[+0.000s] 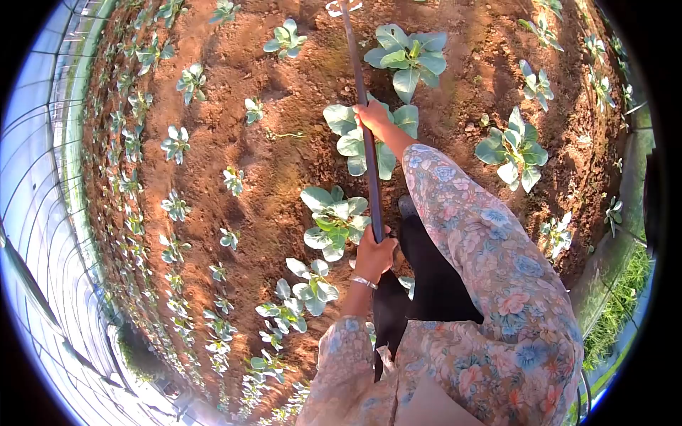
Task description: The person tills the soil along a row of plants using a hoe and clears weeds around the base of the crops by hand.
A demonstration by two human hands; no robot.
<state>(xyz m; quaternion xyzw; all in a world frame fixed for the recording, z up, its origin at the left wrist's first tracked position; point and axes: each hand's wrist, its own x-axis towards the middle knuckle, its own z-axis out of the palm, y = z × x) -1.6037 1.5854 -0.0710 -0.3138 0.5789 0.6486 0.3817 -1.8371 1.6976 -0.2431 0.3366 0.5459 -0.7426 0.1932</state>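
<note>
A long-handled hoe (371,167) with a dark shaft runs from near my body up to the top edge, where its pale head (343,8) is only partly visible against the soil. Higher up the shaft, my right hand (375,119) is wrapped round it. My left hand (374,257), with a silvery bracelet at the wrist, grips the shaft near its lower end. Broad-leaved green seedlings stand close to the shaft: one plant (351,145) lies partly behind it beside my right hand, another (332,224) to the left of my left hand.
Brown soil (284,192) carries rows of young plants on both sides. A large plant (407,60) grows at the upper middle, another (513,150) to the right. A curved, ribbed greenhouse wall (35,156) is at left; grass (618,305) is at right. My dark-clad legs (433,277) are among the plants.
</note>
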